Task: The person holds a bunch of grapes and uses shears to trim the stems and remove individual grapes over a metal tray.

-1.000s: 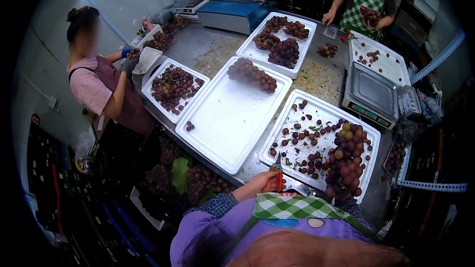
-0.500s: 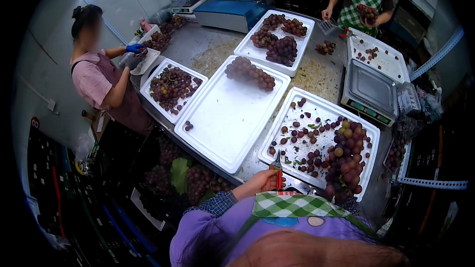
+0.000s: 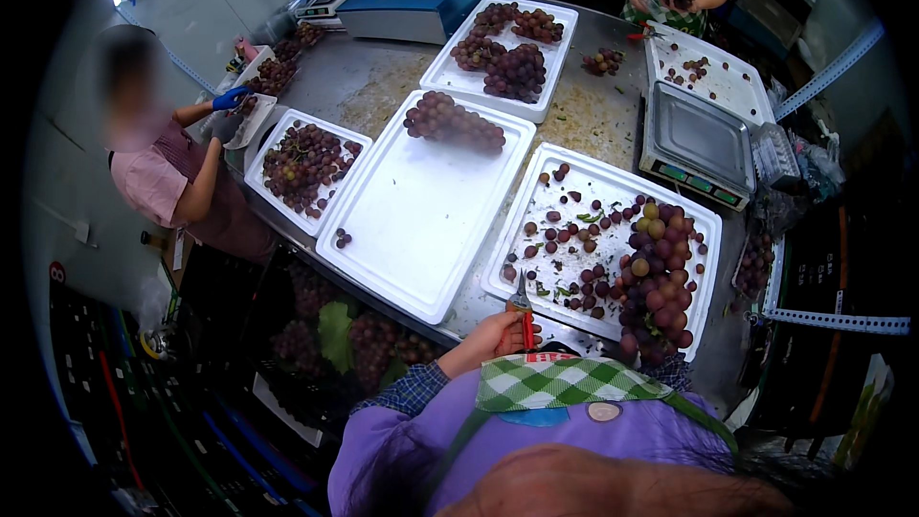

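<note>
Head view looks down over a purple-sleeved shoulder and a green checked collar onto a steel table [image 3: 584, 120] crowded with white foam trays; the person's left hand [image 3: 500, 333] sits at the table's near edge, fingers curled closed around a pair of red-handled scissors [image 3: 524, 318], whose dark blades point up over the rim of the nearest tray [image 3: 574, 182]; the right hand is not visible, hidden below the collar, so its grip cannot be told; that nearest tray holds scattered loose grapes, bits of green stem, and a large bunch of red grapes [image 3: 656, 273] heaped along its right side, just beside the scissors' reach but apart from the blades; to the left lies a bigger tray [image 3: 421, 220], mostly bare, with one bunch at its far end and two loose grapes near its left edge; a digital scale [image 3: 699, 144] stands beyond the near tray; another person in blue gloves [image 3: 230, 101] works at a smaller tray of grapes on the left; more people stand at the far side.
</note>
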